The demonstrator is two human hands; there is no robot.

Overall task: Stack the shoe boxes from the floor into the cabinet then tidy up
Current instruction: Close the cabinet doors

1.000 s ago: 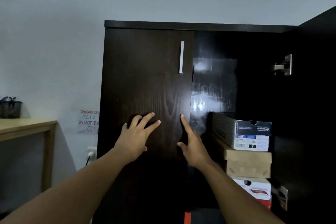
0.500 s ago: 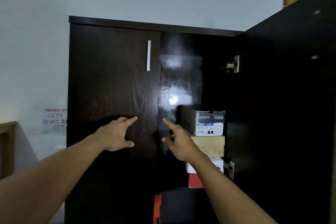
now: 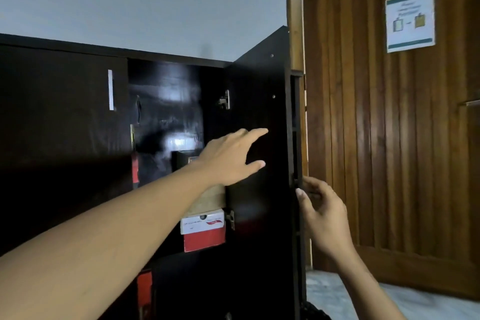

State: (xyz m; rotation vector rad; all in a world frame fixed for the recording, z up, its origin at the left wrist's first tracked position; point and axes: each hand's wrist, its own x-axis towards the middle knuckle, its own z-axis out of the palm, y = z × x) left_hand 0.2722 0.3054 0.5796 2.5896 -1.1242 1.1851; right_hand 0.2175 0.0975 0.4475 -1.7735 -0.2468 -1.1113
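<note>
Curling round the edge of the dark wooden cabinet door (image 3: 259, 236), the right grip (image 3: 322, 213) holds it; the left grip (image 3: 228, 161) is flat, empty.

My left hand (image 3: 230, 161) and my right hand (image 3: 324, 213) are bare. My left forearm (image 3: 117, 236) and right forearm (image 3: 363, 280) are bare too, as far as the view reaches.

Open door (image 3: 259, 86): right hand (image 3: 324, 215) grips its edge, left hand (image 3: 228, 158) perhaps touching.
</note>
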